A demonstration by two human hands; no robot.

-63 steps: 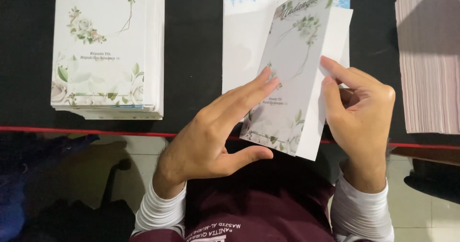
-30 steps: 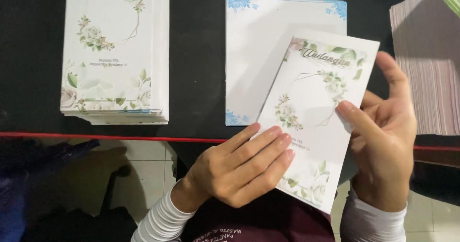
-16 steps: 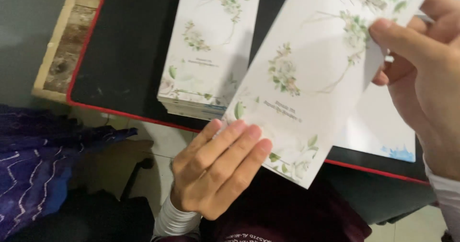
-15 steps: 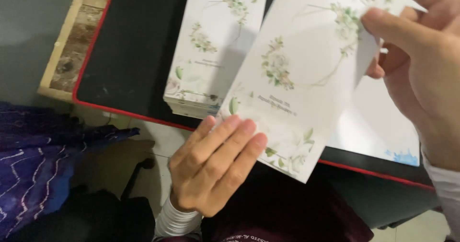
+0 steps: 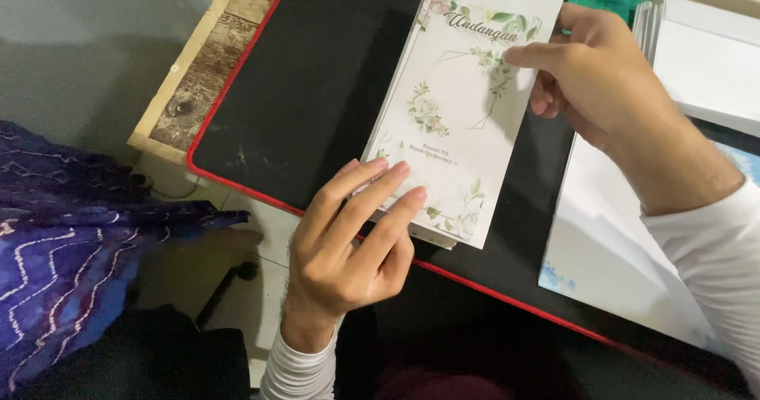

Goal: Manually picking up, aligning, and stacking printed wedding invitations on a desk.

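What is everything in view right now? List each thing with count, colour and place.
floral card: one, white with green leaves, on top of the card stack
card stack: one, white, on the mat left of centre
mat: one, black with red edge, covering the table
plain sheets: one pile, white with blue corner, at right
table edge: one, worn wood, upper left
cloth: one, blue patterned, lower left
left hand: fingers on the card's lower end
right hand: pinching the card's upper right edge
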